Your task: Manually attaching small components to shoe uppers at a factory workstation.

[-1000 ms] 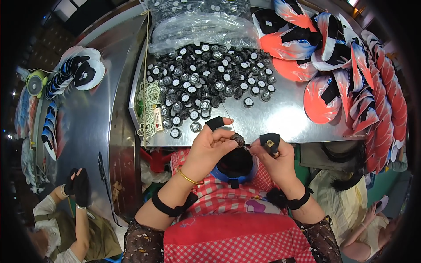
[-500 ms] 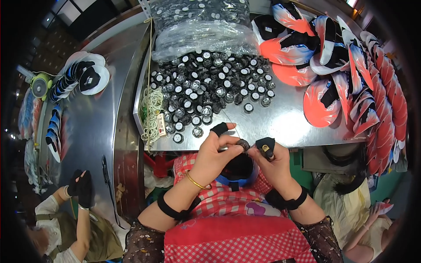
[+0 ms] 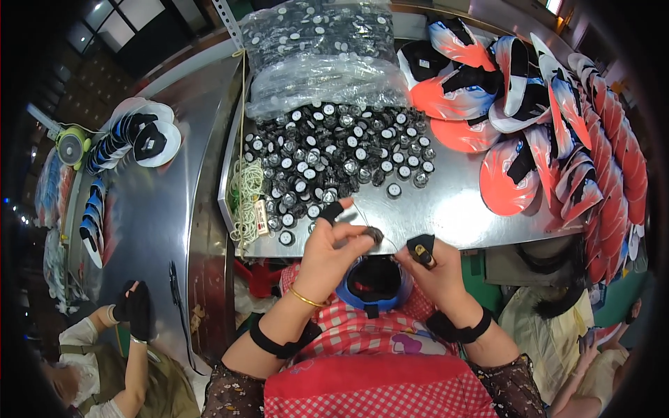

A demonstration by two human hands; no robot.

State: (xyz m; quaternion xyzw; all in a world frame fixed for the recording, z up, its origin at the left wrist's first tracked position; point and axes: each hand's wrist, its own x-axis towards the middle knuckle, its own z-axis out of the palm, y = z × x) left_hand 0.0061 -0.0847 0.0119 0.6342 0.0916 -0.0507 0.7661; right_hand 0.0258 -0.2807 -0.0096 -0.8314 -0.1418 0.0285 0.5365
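Note:
My left hand [image 3: 332, 247] pinches a small dark round piece [image 3: 374, 235] between thumb and fingers, just beyond the metal table's near edge. A black sleeve covers one of its fingers. From that piece a thin thread [image 3: 391, 243] runs over to my right hand [image 3: 440, 268], whose fingertips are closed on it. Against the right fingers sits a black cover with a gold-coloured round fitting [image 3: 421, 251]. Whether a needle is there is too small to tell. Below the hands, on my red checked apron, lies a round blue-rimmed item [image 3: 373, 304] with a black inside.
A heap of small black pieces with white discs [image 3: 338, 150] covers the table ahead, before a clear plastic bag [image 3: 320, 52]. Pale cord [image 3: 245, 202] is coiled at left. Coral-and-white printed pieces [image 3: 509, 187] pile up right. Other people sit at both sides.
My left hand has moved slightly left with the dark piece, and its gap to my right hand has widened, showing the thread between. The blue-rimmed item is less covered. The whole view has shifted slightly.

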